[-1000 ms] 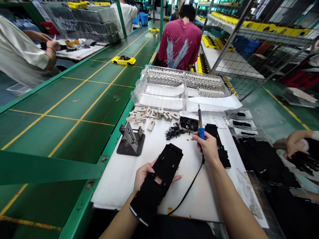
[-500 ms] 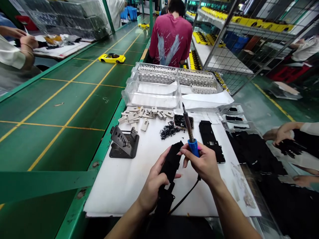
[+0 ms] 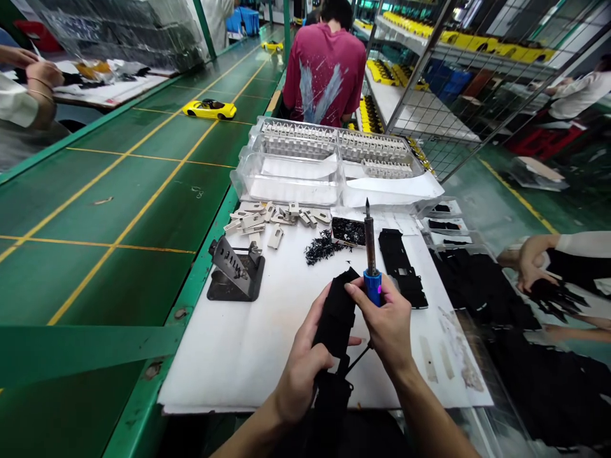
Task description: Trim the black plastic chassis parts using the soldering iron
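My left hand (image 3: 305, 362) is closed around a long flat black plastic part (image 3: 337, 318), which is tilted over the front of the white work surface. In my right hand (image 3: 389, 324) is a soldering iron (image 3: 371, 254) with a blue handle, its tip pointing up. The right thumb also touches the upper edge of the black part. A similar black part (image 3: 403, 270) lies flat just beyond my right hand. Small black pieces (image 3: 322, 248) are heaped beside a small box (image 3: 347, 232) filled with more of them. Several pale grey blocks (image 3: 275, 236) lie to the left.
A dark metal iron stand (image 3: 236, 270) is at left. Behind, a clear plastic tray (image 3: 291, 191) holds rows of pale blocks. A green conveyor (image 3: 124, 191) carries yellow toy cars (image 3: 210, 109). Black parts (image 3: 482, 286) are stacked at right, near another person's hands (image 3: 539, 261).
The soldering iron has turned more upright, its tip shifting right. The black part has moved slightly right with my left hand. The whole view has shifted a little.
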`<action>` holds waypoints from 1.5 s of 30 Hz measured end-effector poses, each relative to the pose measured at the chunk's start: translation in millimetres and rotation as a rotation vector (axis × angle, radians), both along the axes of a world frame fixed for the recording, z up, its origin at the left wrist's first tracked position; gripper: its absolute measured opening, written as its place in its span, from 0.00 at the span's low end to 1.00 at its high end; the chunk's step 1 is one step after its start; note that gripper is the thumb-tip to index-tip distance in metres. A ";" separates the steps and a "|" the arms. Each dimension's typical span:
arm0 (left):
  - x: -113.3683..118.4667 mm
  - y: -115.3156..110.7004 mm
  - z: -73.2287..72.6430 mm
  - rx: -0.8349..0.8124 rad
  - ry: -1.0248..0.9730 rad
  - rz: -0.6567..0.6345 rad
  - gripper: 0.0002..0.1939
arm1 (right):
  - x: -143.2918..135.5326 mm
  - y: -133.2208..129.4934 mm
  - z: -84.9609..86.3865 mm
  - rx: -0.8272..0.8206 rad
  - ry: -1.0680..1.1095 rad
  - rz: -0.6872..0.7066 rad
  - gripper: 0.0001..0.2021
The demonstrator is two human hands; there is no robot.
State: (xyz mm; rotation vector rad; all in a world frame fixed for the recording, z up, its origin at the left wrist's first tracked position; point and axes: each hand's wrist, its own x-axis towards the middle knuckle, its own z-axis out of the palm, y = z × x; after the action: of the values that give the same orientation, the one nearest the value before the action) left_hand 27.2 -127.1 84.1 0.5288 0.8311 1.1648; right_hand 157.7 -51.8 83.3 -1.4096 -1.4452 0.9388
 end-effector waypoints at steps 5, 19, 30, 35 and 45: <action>2.5 0.0 1.9 0.033 0.038 0.017 0.45 | 0.0 -2.9 2.8 -0.053 0.060 -0.009 0.11; 0.3 -5.6 1.2 -0.004 0.005 -0.012 0.44 | 1.2 0.2 -10.8 0.348 -0.085 0.043 0.04; 6.0 -4.1 2.4 0.150 0.124 0.029 0.43 | 0.1 1.2 -13.5 0.308 -0.062 0.022 0.05; 7.6 -6.5 1.9 0.210 0.214 0.027 0.42 | -0.2 1.3 -13.9 0.328 -0.046 0.063 0.04; 8.0 -6.9 -5.3 0.278 0.373 0.019 0.40 | 2.2 5.0 -15.5 0.428 -0.114 0.110 0.02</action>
State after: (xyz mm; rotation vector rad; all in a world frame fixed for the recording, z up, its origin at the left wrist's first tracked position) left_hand 35.2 -134.0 78.8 0.9905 0.9971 1.2257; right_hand 160.0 -46.8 67.7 -1.0877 -1.7036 0.5739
